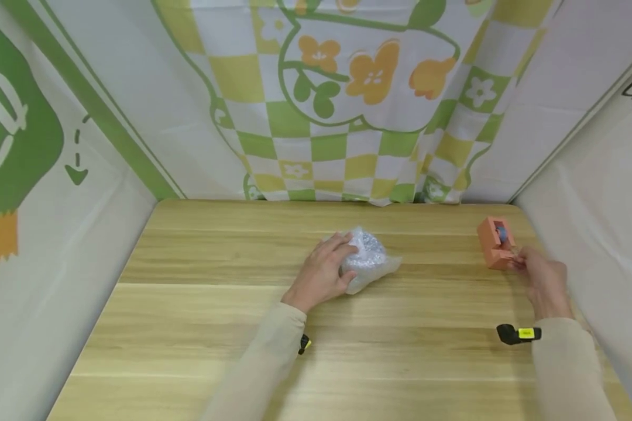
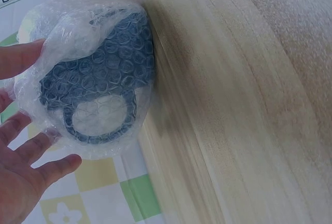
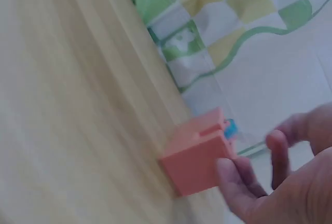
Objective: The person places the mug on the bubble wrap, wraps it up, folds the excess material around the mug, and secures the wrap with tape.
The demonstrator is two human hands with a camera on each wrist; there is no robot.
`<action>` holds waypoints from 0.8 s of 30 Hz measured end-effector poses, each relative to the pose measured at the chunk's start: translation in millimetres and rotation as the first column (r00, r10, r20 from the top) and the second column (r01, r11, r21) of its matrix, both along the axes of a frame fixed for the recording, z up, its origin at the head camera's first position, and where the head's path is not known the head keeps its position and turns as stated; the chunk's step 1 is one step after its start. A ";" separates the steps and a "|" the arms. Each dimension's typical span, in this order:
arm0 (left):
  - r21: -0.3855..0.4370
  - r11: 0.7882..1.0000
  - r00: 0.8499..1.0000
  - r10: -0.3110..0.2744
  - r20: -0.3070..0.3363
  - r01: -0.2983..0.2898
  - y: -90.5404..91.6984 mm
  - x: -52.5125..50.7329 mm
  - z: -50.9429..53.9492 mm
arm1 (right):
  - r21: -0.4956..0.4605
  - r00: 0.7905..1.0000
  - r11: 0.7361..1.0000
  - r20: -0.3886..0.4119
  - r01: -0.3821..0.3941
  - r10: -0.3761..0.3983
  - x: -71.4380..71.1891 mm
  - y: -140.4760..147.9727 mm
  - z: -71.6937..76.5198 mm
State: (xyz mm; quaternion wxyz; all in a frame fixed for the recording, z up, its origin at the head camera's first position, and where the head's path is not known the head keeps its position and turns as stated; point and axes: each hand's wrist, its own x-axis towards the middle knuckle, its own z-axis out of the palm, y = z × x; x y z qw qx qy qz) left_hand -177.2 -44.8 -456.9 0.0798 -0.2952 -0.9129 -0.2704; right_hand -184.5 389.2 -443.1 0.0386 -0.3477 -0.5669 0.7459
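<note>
In the head view a mug in clear bubble wrap (image 1: 371, 257) stands on the wooden table. Its dark body and looped handle (image 2: 98, 138) show through the wrap in the left wrist view. My left hand (image 1: 323, 272) holds its left side, fingers over the top and thumb lower down. At the table's far right stands an orange tape dispenser (image 1: 488, 242) with a blue core (image 1: 501, 234). My right hand (image 1: 545, 280) has its fingertips at the dispenser's front edge, where they seem to pinch the tape end. The clear tape itself is hard to make out.
A green and yellow checked curtain (image 1: 326, 146) hangs behind the table's back edge. White cloth walls stand on both sides, the right one (image 1: 600, 234) close to the dispenser and my right arm. Bare wood (image 1: 432, 280) lies between the mug and the dispenser.
</note>
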 end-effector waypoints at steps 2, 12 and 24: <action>0.006 1.000 1.000 -0.005 -0.003 0.005 0.0 0.0 -0.7 | -0.109 0.996 0.992 -0.054 0.071 -0.077 10.0 -2.5 -3.9; 0.031 0.999 1.000 -0.011 -0.005 0.011 0.3 -0.9 -1.2 | -0.325 0.969 0.938 -0.243 -0.125 0.045 44.7 2.6 -10.9; 0.031 1.000 1.000 -0.003 0.020 0.002 -1.1 -0.6 -0.1 | 0.267 0.926 0.888 0.147 -0.375 0.347 30.8 14.5 1.1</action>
